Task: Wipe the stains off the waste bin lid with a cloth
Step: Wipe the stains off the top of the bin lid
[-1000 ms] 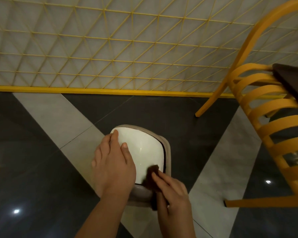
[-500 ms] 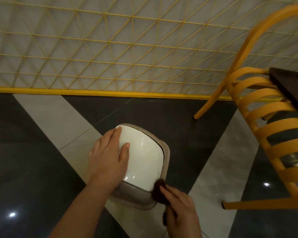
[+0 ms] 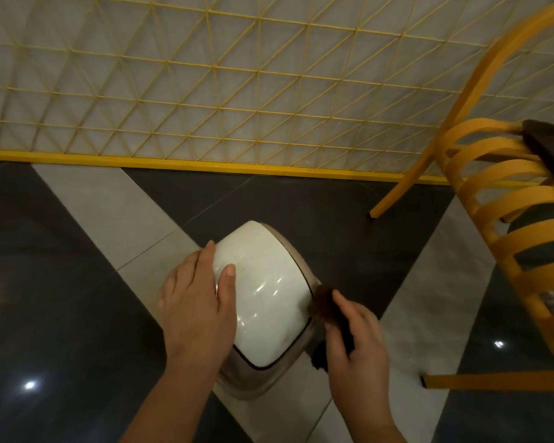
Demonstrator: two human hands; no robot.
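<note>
A small waste bin with a glossy white lid (image 3: 266, 292) and a beige rim (image 3: 259, 382) stands on the floor at the middle of the view. My left hand (image 3: 195, 305) lies flat on the lid's left side, fingers straight, thumb resting on the white surface. My right hand (image 3: 355, 340) grips a dark brown cloth (image 3: 325, 306) and holds it against the lid's right edge, at the rim.
A yellow slatted chair (image 3: 506, 251) stands close on the right, its legs on the floor beside the bin. A yellow-framed lattice panel (image 3: 205, 100) runs along the back. The floor is dark tile crossed by light grey bands (image 3: 100, 206).
My right hand with the cloth has moved from the lid's near corner up along its right edge. My left hand stays on the lid's left side. The bin looks turned slightly.
</note>
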